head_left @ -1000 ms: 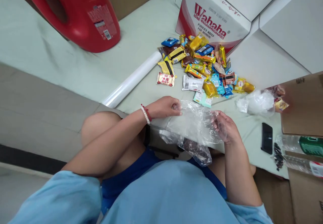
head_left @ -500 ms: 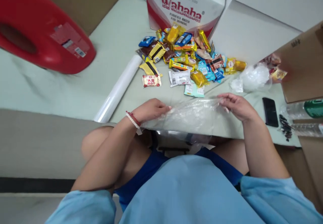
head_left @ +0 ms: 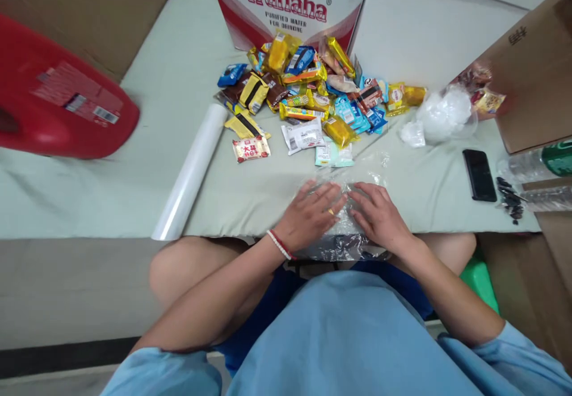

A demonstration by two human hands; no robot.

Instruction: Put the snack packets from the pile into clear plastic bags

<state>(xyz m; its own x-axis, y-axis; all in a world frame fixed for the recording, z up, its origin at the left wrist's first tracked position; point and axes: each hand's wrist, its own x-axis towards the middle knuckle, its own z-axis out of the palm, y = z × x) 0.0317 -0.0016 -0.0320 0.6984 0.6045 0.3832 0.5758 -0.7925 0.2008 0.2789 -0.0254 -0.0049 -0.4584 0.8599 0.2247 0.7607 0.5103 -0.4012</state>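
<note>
A clear plastic sheet or bag [head_left: 344, 247] lies at the table's front edge, part of it hanging over toward my lap. My left hand [head_left: 313, 212] rests flat on it with the fingers spread. Close beside it, my right hand [head_left: 376, 211] is also on the plastic, fingers apart and pointing inward. Beyond the hands is a pile of wrapped snacks [head_left: 308, 110]. Nearest to me in that pile are a cream-and-red packet [head_left: 251, 149], a white packet [head_left: 304, 136] and a pale green packet [head_left: 334, 153].
Left of the snacks lies a white plastic roll [head_left: 190, 172], with a red jug [head_left: 67, 98] further left. Behind stands a Wahaha carton [head_left: 290, 3]. To the right are crumpled clear plastic [head_left: 444, 113], a black phone [head_left: 479, 174], plastic bottles [head_left: 547, 196] and a cardboard box [head_left: 531, 80].
My hands have come together from the two ends of the stretched plastic. They let go of its edges and now lie spread on it. The plastic sits flatter on the table edge.
</note>
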